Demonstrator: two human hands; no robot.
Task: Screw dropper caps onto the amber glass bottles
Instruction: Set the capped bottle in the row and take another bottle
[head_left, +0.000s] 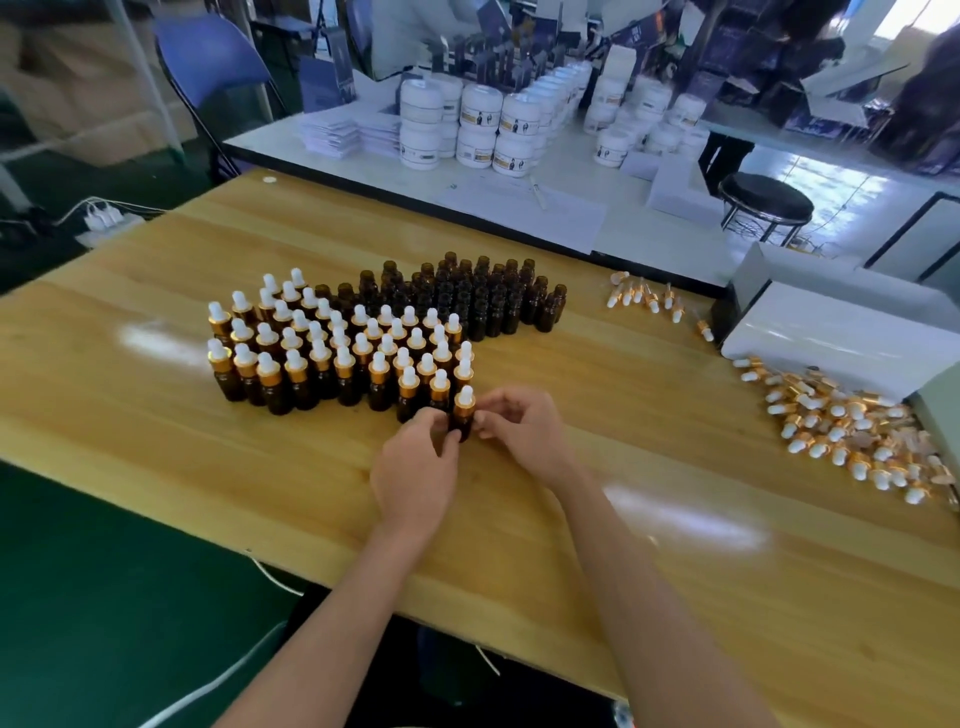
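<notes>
On the wooden table, at its near middle, one amber bottle stands upright with a dropper cap on its neck, at the front edge of the capped bottles. The left hand grips this bottle's body from the left with curled fingers. The right hand pinches the same bottle from the right, near the gold collar. Behind the capped group stand the open bottles, packed close together. Far to the right lies a heap of loose caps beside a white box.
</notes>
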